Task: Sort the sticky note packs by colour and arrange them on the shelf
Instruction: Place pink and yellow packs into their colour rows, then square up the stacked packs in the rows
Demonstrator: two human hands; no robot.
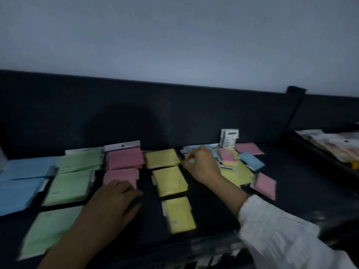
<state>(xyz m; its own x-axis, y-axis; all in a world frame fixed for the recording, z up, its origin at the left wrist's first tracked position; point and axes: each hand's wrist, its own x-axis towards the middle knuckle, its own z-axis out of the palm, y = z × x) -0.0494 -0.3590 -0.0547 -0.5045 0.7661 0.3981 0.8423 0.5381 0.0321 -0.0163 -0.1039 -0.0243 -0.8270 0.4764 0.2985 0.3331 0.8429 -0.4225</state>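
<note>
Sorted packs lie in columns on the dark shelf (147, 214): blue packs (23, 171) at the far left, then green packs (71, 183), pink packs (124, 160) and yellow packs (171, 181). A mixed pile (237, 171) of yellow, pink and blue packs sits to the right. My right hand (202, 164) reaches onto the pile's left edge, its fingers curled round a blue pack (208, 148) that shows above the knuckles. My left hand (114, 199) rests on the shelf at the front edge of the nearer pink pack (120, 176), fingers loosely bent, holding nothing.
A small white carton (229, 137) stands upright against the shelf's dark back wall (174, 113). Loose pink packs (266, 185) and a blue one (251, 161) lie around the pile. A tray of other packaged goods (334, 146) sits at the far right.
</note>
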